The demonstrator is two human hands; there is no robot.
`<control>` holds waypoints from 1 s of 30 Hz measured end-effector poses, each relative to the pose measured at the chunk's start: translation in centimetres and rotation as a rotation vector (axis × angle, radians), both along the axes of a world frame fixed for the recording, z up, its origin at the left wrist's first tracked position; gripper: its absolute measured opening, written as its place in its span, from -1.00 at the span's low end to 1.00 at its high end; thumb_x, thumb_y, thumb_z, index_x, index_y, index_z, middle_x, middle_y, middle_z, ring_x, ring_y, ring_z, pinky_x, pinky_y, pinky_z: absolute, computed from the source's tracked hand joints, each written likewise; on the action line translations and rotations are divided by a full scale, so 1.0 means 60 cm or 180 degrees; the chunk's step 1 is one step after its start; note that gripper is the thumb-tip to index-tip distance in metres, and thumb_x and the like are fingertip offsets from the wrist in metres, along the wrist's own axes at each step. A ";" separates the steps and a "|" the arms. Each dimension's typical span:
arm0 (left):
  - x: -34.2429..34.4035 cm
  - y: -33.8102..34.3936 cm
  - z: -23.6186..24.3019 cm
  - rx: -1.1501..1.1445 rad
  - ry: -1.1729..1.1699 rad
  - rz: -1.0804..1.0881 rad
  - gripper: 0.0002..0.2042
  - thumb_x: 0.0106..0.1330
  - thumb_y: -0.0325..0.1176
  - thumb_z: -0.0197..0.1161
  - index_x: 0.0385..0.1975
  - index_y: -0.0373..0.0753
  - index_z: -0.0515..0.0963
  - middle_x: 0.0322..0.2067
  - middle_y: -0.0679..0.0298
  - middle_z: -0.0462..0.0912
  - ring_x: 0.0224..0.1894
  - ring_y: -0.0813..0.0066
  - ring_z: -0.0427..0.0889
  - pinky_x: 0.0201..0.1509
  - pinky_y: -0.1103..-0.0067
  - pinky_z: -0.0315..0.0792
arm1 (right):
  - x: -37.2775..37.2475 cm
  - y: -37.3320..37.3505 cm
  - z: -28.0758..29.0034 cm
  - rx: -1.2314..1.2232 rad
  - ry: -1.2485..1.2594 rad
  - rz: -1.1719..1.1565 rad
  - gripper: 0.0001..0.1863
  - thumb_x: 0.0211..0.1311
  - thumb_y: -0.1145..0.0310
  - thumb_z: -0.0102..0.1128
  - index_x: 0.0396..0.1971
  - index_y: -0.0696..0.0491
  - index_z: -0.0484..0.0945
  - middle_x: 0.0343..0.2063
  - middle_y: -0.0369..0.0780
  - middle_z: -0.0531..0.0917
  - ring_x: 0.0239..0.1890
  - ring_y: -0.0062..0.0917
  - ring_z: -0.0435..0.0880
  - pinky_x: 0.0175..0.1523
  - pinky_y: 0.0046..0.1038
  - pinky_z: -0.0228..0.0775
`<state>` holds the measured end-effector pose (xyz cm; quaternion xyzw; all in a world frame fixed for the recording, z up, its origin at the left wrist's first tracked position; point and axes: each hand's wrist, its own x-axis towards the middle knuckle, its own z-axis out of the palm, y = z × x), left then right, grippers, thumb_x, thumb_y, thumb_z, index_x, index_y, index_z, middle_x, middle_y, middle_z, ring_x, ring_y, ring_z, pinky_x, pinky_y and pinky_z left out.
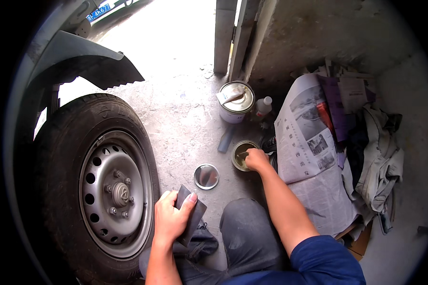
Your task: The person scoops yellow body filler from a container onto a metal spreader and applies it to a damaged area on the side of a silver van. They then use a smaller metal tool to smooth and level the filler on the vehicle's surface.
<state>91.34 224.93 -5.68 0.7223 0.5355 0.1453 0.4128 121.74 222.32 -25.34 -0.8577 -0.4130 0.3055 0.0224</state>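
Note:
My left hand (172,216) is closed round a dark, flat, rectangular plate (195,219), with the thumb laid along its face. At an open round tin (234,165) on the floor, my right hand (257,159) is closed and reaches over the rim. What its fingers grip is too small to make out; a pale, thick-looking patch shows inside the tin. Between the hands, a shiny round lid (206,176) lies flat on the floor. A blue-grey flat strip (226,139) lies just beyond the tin.
A large lidded can (233,114) carries a whitish tube (230,95); a white bottle (263,105) stands beside it. Newspaper (309,190) and crumpled grey cloth (378,161) are heaped at right. A vehicle wheel (114,190) under a dark fender (76,54) fills the left.

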 end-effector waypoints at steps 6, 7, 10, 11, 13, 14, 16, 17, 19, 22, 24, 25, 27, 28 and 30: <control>0.016 0.004 -0.015 -0.0168 -0.0104 0.0179 -0.69 0.25 -0.19 0.24 -0.29 -0.38 0.58 -0.47 0.04 0.54 -0.39 0.25 0.56 -0.28 0.46 0.40 | 0.004 -0.045 0.074 0.0695 0.0795 -0.0937 -0.58 0.04 0.36 -0.09 -0.10 0.07 0.60 -0.08 0.01 0.60 -0.02 -0.10 0.56 0.12 -0.24 0.35; 0.016 0.004 -0.028 -0.0121 -0.0324 0.0274 -0.70 0.25 -0.21 0.24 -0.25 -0.38 0.58 -0.45 0.03 0.56 -0.37 0.25 0.57 -0.26 0.47 0.42 | -0.004 -0.048 0.104 0.0796 0.0848 -0.1003 -0.58 0.04 0.37 -0.09 -0.10 0.08 0.59 -0.09 0.01 0.61 -0.02 -0.10 0.56 0.11 -0.25 0.36; 0.018 0.010 -0.041 -0.0134 -0.0073 0.0114 -0.71 0.27 -0.31 0.19 -0.11 -0.37 0.57 -0.33 0.01 0.63 -0.26 0.22 0.62 -0.13 0.49 0.45 | -0.011 -0.073 0.155 0.1334 0.1025 -0.1154 -0.60 0.04 0.39 -0.05 -0.09 0.10 0.59 -0.15 -0.05 0.64 -0.07 -0.24 0.61 0.06 -0.36 0.38; 0.014 0.015 -0.059 -0.0284 -0.0160 0.0091 -0.71 0.27 -0.34 0.17 -0.09 -0.37 0.56 -0.30 0.01 0.63 -0.22 0.23 0.63 -0.09 0.49 0.44 | -0.012 -0.082 0.168 0.1552 0.1092 -0.1185 -0.61 0.05 0.40 -0.02 -0.09 0.11 0.58 -0.19 -0.07 0.66 -0.09 -0.31 0.62 0.04 -0.41 0.39; 0.006 0.023 -0.096 -0.0585 -0.0330 0.0078 -0.71 0.27 -0.40 0.13 -0.06 -0.38 0.54 -0.25 0.00 0.65 -0.16 0.25 0.63 -0.02 0.48 0.43 | -0.017 -0.095 0.220 0.1788 0.1182 -0.1012 -0.62 0.07 0.44 0.00 -0.09 0.13 0.58 -0.20 -0.11 0.66 -0.12 -0.36 0.62 0.03 -0.44 0.38; 0.007 0.025 -0.102 -0.0850 -0.0436 0.0034 -0.70 0.26 -0.41 0.13 -0.04 -0.39 0.53 -0.23 0.01 0.65 -0.14 0.27 0.63 0.00 0.48 0.42 | -0.018 -0.102 0.245 0.1902 0.1230 -0.0921 -0.63 0.08 0.45 0.00 -0.09 0.14 0.58 -0.20 -0.13 0.66 -0.13 -0.39 0.62 0.03 -0.45 0.38; 0.018 0.031 -0.100 -0.1365 -0.0657 -0.0080 -0.69 0.26 -0.43 0.12 -0.02 -0.40 0.51 -0.19 0.03 0.66 -0.10 0.30 0.62 0.05 0.48 0.40 | -0.015 -0.117 0.278 0.2311 0.1180 -0.0543 -0.65 0.07 0.52 0.01 -0.10 0.15 0.58 -0.22 -0.15 0.65 -0.15 -0.41 0.61 0.01 -0.47 0.38; 0.018 0.037 -0.113 -0.1282 -0.0449 -0.0330 -0.70 0.30 -0.44 0.09 -0.01 -0.40 0.51 -0.20 0.11 0.67 -0.13 0.44 0.61 0.02 0.52 0.41 | -0.015 -0.124 0.295 0.2511 0.1161 -0.0335 -0.65 0.07 0.56 0.01 -0.11 0.16 0.58 -0.23 -0.15 0.65 -0.16 -0.43 0.61 0.00 -0.48 0.38; 0.041 0.050 -0.100 -0.1809 -0.0652 -0.0298 -0.71 0.33 -0.43 0.07 -0.01 -0.40 0.52 -0.20 0.18 0.67 -0.15 0.51 0.59 0.00 0.55 0.42 | -0.014 -0.132 0.342 0.2838 0.1208 0.0016 -0.67 0.05 0.58 0.06 -0.13 0.15 0.59 -0.21 -0.15 0.64 -0.15 -0.36 0.61 0.00 -0.46 0.40; 0.070 0.070 -0.081 -0.2314 -0.1091 -0.0226 -0.70 0.39 -0.44 0.03 0.05 -0.40 0.48 -0.15 0.26 0.63 -0.15 0.60 0.55 0.01 0.61 0.41 | -0.018 -0.143 0.399 0.3179 0.1293 0.0485 -0.65 0.01 0.68 0.09 -0.15 0.16 0.60 -0.21 -0.14 0.63 -0.15 -0.36 0.61 -0.03 -0.47 0.41; 0.080 0.076 -0.064 -0.2418 -0.1219 -0.0199 -0.68 0.39 -0.45 0.02 0.08 -0.41 0.45 -0.12 0.26 0.62 -0.12 0.59 0.54 0.03 0.62 0.40 | -0.021 -0.149 0.420 0.3338 0.1295 0.0781 -0.60 -0.04 0.73 0.06 -0.13 0.17 0.59 -0.23 -0.13 0.63 -0.16 -0.40 0.60 -0.06 -0.50 0.41; 0.076 0.082 -0.060 -0.2631 -0.1530 -0.0315 -0.62 0.37 -0.45 0.05 0.16 -0.41 0.37 -0.05 0.28 0.59 -0.07 0.59 0.52 0.08 0.63 0.37 | -0.023 -0.150 0.427 0.3386 0.1292 0.0926 -0.59 -0.07 0.75 0.08 -0.15 0.16 0.60 -0.23 -0.13 0.63 -0.17 -0.38 0.62 -0.06 -0.49 0.43; 0.069 0.073 -0.014 -0.2571 -0.1785 -0.0400 -0.58 0.35 -0.45 0.07 0.20 -0.40 0.33 -0.02 0.28 0.57 -0.05 0.59 0.52 0.11 0.62 0.36 | -0.027 -0.148 0.425 0.3638 0.1364 0.1224 -0.59 -0.09 0.76 0.09 -0.17 0.17 0.61 -0.22 -0.14 0.64 -0.18 -0.37 0.62 -0.07 -0.47 0.44; 0.067 0.069 0.014 -0.2540 -0.1920 -0.0431 -0.56 0.34 -0.46 0.09 0.21 -0.40 0.31 -0.01 0.29 0.56 -0.04 0.58 0.51 0.12 0.61 0.35 | -0.029 -0.148 0.425 0.3756 0.1406 0.1386 -0.59 -0.09 0.77 0.10 -0.17 0.17 0.61 -0.22 -0.14 0.64 -0.19 -0.37 0.62 -0.08 -0.47 0.45; 0.056 0.076 0.027 -0.3005 -0.2390 -0.0555 -0.49 0.22 -0.48 0.23 0.18 -0.43 0.33 -0.01 0.22 0.56 -0.01 0.49 0.54 0.18 0.54 0.35 | -0.037 -0.147 0.416 0.3952 0.1233 0.1561 -0.61 -0.11 0.77 0.14 -0.20 0.16 0.62 -0.22 -0.13 0.65 -0.18 -0.33 0.65 -0.07 -0.42 0.49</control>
